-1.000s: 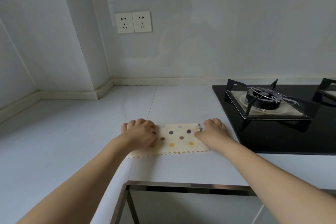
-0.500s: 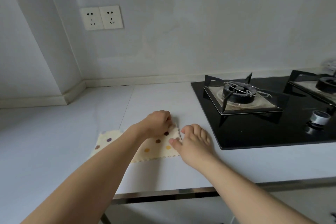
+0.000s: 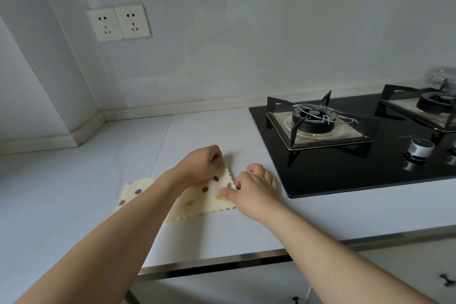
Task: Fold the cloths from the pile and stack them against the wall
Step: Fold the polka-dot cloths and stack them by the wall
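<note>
A cream cloth with coloured dots [image 3: 197, 201] lies folded into a strip on the white counter [image 3: 246, 232], near its front edge. My left hand [image 3: 201, 164] reaches across the cloth and pinches its far right corner, which is lifted slightly. My right hand [image 3: 249, 190] pinches the near part of the same right edge between thumb and forefinger. My left forearm hides the middle of the cloth. A blurred grey and white heap [image 3: 443, 76] shows at the far right against the wall.
A black glass gas hob [image 3: 345, 170] with two burners and a silver knob [image 3: 419, 147] fills the counter's right side. The wall [image 3: 246, 32] behind carries a double socket [image 3: 119, 22]. A wall corner juts out at the left.
My left hand has crossed from the cloth's left end to its right end. Both hands now pinch the right edge. The view has swung right, showing more of the hob.
</note>
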`<state>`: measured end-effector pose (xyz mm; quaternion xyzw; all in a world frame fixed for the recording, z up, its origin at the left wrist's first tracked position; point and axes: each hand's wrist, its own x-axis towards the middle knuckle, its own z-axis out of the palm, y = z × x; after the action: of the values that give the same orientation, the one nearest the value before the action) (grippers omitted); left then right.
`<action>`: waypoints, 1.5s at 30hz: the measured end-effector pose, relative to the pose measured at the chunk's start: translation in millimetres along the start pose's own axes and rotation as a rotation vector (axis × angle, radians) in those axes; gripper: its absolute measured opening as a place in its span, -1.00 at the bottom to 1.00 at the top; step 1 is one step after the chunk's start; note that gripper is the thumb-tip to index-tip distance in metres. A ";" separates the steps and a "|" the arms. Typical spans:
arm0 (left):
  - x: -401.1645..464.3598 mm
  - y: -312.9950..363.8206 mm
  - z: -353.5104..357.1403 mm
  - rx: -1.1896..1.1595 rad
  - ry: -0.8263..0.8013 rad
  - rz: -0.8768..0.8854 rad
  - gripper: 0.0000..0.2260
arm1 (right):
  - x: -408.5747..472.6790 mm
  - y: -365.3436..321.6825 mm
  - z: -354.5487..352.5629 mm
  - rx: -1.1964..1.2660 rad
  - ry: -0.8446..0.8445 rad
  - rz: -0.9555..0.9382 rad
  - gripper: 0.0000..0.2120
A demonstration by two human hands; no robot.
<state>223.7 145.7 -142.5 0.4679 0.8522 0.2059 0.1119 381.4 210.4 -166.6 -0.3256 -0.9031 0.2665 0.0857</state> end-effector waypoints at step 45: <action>-174.4 -55.0 -32.1 0.208 0.014 0.300 -0.66 | -41.3 -24.5 17.5 -0.042 0.003 -0.872 -0.92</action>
<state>263.7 -35.6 -139.3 0.5974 0.7902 0.1344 0.0251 394.4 160.9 -167.5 0.0843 -0.9612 0.1864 0.1851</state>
